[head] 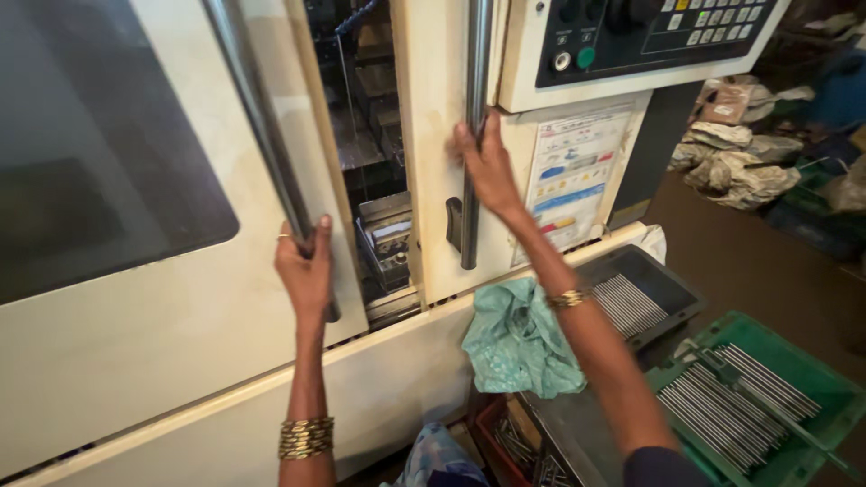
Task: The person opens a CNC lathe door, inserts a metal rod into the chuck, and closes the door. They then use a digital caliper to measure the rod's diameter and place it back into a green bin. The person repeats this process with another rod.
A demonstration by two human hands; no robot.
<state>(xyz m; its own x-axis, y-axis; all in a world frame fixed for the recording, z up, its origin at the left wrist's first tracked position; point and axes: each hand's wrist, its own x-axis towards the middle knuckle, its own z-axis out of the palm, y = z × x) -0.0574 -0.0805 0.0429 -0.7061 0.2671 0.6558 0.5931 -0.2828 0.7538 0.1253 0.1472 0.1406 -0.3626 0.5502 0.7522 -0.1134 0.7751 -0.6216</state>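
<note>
Our left hand (305, 271) is wrapped around the left door bar (262, 126), low on its length, fingers closed on the steel. Our right hand (487, 167) grips the right door bar (475, 135) about midway, closed on it too. Between our two hands the doors (162, 325) stand parted, and through the gap (374, 162) we see dark machine parts. Above the right hand sits the control panel (649, 36). Below that wrist a teal cloth (519, 338) hangs crumpled, beside a dark tray of thin metal rods (631, 302). Farther right, a green crate (767, 397) holds more rods.
</note>
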